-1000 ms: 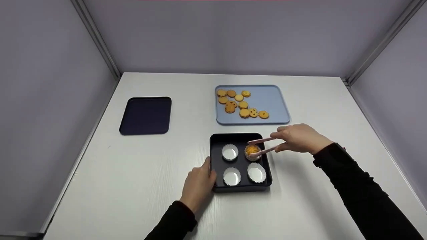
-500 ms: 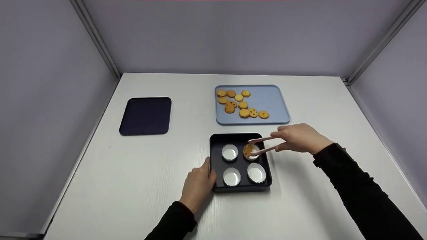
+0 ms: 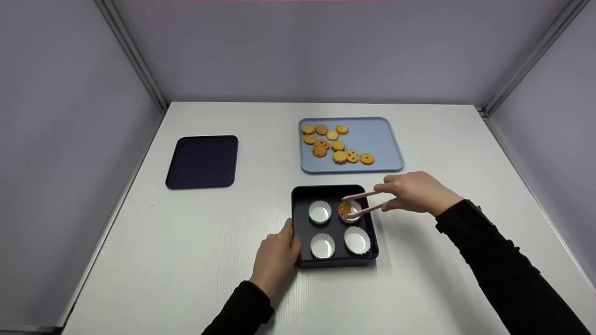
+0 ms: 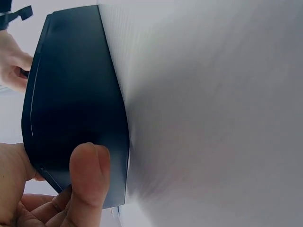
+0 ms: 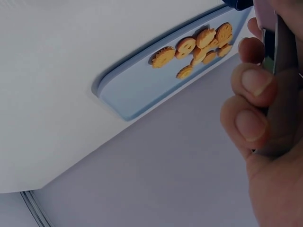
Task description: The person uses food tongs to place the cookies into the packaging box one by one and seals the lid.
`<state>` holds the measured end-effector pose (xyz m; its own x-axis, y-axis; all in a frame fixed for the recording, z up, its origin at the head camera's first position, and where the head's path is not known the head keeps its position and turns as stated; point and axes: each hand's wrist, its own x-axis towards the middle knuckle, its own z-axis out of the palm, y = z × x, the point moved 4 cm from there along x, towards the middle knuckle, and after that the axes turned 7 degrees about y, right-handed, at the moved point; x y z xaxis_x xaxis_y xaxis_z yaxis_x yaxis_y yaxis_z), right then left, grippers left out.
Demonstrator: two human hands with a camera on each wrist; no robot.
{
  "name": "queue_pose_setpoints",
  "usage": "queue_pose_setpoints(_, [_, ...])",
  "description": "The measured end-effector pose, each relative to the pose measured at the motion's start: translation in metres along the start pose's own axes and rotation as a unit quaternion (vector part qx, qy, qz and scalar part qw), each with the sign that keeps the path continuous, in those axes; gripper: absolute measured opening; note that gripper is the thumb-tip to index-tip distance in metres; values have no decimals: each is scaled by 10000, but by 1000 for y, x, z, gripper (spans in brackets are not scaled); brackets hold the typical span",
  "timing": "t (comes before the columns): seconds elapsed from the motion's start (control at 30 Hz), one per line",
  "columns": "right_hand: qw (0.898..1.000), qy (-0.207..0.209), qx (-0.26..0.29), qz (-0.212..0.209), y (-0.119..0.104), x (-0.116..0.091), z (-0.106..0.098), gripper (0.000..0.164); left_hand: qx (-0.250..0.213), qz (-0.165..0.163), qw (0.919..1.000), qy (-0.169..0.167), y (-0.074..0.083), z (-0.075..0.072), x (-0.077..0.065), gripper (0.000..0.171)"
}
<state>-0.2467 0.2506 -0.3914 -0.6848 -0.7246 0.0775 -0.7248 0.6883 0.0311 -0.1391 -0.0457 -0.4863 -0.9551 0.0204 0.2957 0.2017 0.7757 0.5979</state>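
Note:
My left hand [image 3: 275, 256] grips the near left corner of a black square baking pan [image 3: 337, 263]; in the left wrist view the thumb [image 4: 87, 175] presses its outer wall. My right hand [image 3: 414, 191] holds pink tongs [image 3: 369, 211] from the right, over the pan's far right paper cup [image 3: 355, 208]. An orange-brown cookie [image 3: 344, 210] leans tilted at that cup's left side, at the tong tips; whether they pinch it I cannot tell. White paper cups stand far left [image 3: 320, 212], near left [image 3: 322, 245] and near right [image 3: 357, 241], with no cookie in them.
Behind the pan lies a light blue tray [image 3: 372, 139] with several cookies [image 3: 340, 157], mostly on its left half. A dark navy tray [image 3: 203, 162] rests at the left of the white table [image 3: 186, 256]. Grey panels [image 3: 298, 51] enclose the back and sides.
The cookie, which filled the top of the far right cup a second ago, now tilts toward the cup's left side. The tongs and right hand shifted very slightly left. My left hand stays on the pan.

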Motion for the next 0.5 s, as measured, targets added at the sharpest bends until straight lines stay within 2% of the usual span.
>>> queue_pose_setpoints(0.5, [9968,444,-169,-638,-4,-5,-6,41,11,-98,9999,-92,-1,1,0,48])
